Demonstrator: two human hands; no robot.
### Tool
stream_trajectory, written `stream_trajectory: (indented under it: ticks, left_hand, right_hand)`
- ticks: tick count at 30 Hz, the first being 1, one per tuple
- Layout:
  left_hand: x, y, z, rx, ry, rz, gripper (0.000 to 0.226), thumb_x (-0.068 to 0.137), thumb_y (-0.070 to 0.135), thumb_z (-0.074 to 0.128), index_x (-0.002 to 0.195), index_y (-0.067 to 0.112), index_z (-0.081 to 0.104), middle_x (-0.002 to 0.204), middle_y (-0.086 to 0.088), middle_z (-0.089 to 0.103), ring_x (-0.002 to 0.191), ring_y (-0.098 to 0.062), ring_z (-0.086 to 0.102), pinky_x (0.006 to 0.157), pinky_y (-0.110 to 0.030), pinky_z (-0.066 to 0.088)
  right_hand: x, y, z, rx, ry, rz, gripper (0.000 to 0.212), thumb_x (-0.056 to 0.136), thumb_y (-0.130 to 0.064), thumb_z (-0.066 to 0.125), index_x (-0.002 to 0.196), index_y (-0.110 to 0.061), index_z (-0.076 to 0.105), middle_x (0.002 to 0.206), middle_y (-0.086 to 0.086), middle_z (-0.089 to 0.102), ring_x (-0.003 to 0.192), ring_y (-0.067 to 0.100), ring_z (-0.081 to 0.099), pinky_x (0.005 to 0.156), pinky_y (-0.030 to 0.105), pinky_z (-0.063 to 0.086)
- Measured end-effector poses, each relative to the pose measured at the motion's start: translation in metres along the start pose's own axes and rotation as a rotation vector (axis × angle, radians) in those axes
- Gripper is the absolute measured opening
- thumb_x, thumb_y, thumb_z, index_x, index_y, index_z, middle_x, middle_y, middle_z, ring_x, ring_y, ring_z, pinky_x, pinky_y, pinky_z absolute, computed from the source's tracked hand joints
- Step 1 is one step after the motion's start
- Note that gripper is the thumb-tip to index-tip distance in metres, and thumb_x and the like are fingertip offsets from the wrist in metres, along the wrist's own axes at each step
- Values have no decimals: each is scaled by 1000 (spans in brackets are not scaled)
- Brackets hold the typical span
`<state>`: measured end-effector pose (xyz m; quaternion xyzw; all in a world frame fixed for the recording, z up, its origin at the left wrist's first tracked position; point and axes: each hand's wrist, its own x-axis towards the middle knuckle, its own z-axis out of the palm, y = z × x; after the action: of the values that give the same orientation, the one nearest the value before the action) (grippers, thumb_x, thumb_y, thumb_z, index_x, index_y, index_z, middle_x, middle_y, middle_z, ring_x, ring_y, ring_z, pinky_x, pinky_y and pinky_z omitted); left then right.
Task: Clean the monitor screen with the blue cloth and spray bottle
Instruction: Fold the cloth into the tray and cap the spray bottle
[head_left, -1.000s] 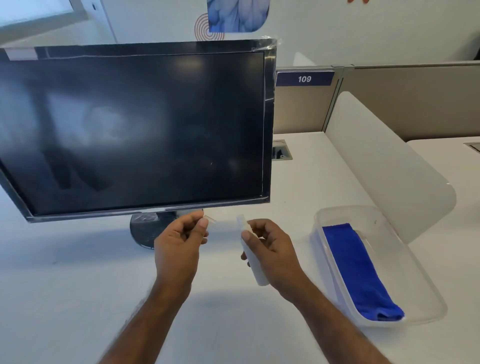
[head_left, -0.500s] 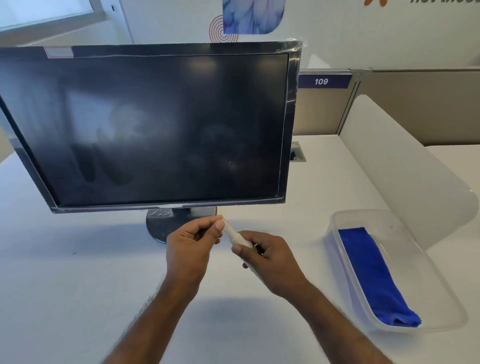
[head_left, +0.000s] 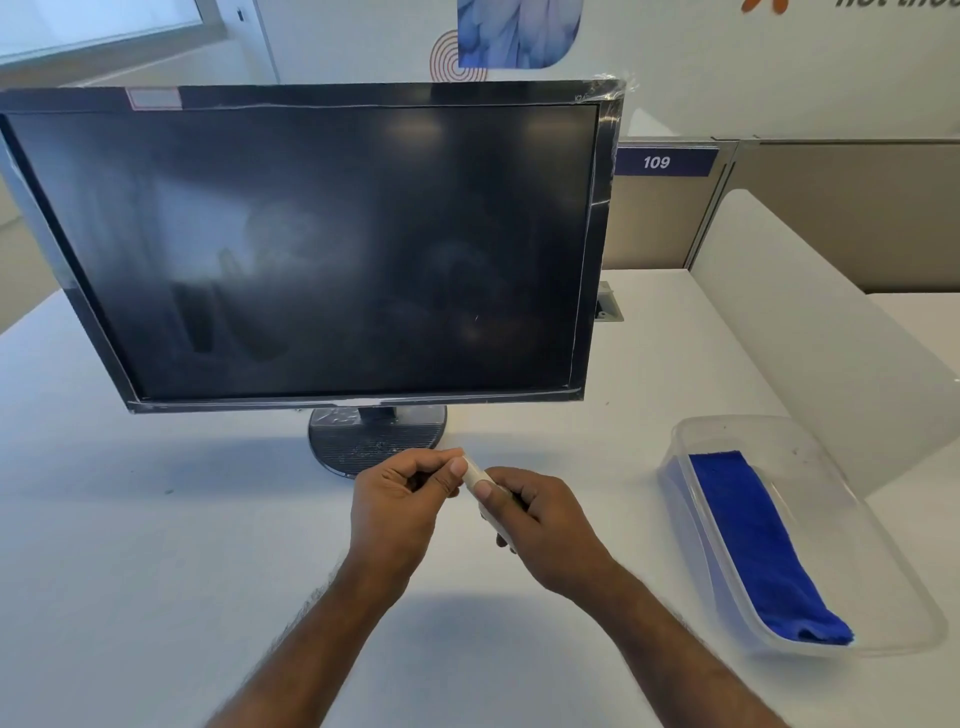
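Note:
A black monitor with a dark, smudgy screen stands on a round base at the back of the white desk. In front of the base, my right hand grips the body of a small white spray bottle, tilted up and to the left. My left hand pinches the bottle's top end with thumb and fingers. Most of the bottle is hidden inside my hands. The blue cloth lies folded in a clear plastic tub to the right, away from both hands.
A white curved divider rises just behind the tub. A beige partition with a "109" sign closes the back right. A cable port sits in the desk behind the monitor's right edge.
My hands have come together: the bottle, held upright and apart from my left hand a second ago, now tilts left with my left fingers on its top. The view shifted left and down.

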<state>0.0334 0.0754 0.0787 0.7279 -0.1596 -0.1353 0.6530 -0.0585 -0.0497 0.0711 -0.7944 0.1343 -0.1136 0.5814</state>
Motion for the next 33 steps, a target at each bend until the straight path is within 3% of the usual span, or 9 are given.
stream_trajectory:
  ticks: [3,13,17,21,23,25,27,30,33]
  left_hand:
    - [-1,-2,1,-12,-12,-3,13,84,15,73,88,27,76,81,10,75,76,-10,69,63,-14,54]
    - [-1,-7,5,-67,-62,-23,9,86,8,70,91,11,77,79,2,74,71,-10,68,63,-18,55]
    - [0,-14,6,-57,-56,-19,11,86,9,71,89,17,77,80,3,75,71,-10,69,64,-18,55]
    - [3,-18,11,30,-56,16,15,86,19,71,91,33,74,86,16,75,83,-5,70,67,-14,55]
    - [7,-22,14,48,-27,31,19,86,30,68,105,31,73,99,15,75,95,-7,70,75,-15,55]
    - [11,-33,17,204,18,46,43,86,47,59,122,26,66,122,10,68,108,-12,65,88,-21,53]
    - [15,-52,17,463,38,27,58,87,57,50,135,26,56,141,5,56,126,-17,54,105,-34,47]
    - [19,-88,11,804,-29,72,62,95,55,46,148,22,41,156,1,39,144,-20,35,115,-38,33]
    - [19,-116,7,965,-113,121,68,98,54,42,154,18,29,163,1,25,152,-18,16,120,-36,20]
  right_hand:
    - [-1,-1,-2,28,-13,40,27,100,-32,52,86,-16,68,76,16,59,59,13,52,53,18,44]
    - [-5,-1,-8,299,-82,278,33,99,-37,52,98,-11,72,83,13,68,63,24,59,58,33,49]
    - [-6,5,-9,347,-100,326,35,98,-38,54,100,-8,71,82,11,69,64,25,59,60,34,50]
    - [-4,4,-9,203,-47,282,25,96,-41,55,98,-22,71,89,2,72,72,8,62,64,21,49]
    - [-2,3,-12,165,8,221,19,97,-37,56,100,-25,70,90,-3,71,74,-1,61,62,11,47]
    - [-1,3,-19,102,79,178,16,97,-34,56,102,-25,68,92,-7,67,77,-1,60,63,7,47]
    - [-2,6,-29,47,169,161,14,95,-34,59,103,-24,65,95,-7,66,82,8,60,68,11,49]
    - [-5,10,-51,132,289,113,12,89,-24,69,100,-22,66,93,4,65,84,16,59,75,32,54]
    - [-8,9,-76,147,409,78,19,83,-21,76,99,-25,67,91,1,65,86,12,60,82,43,57]
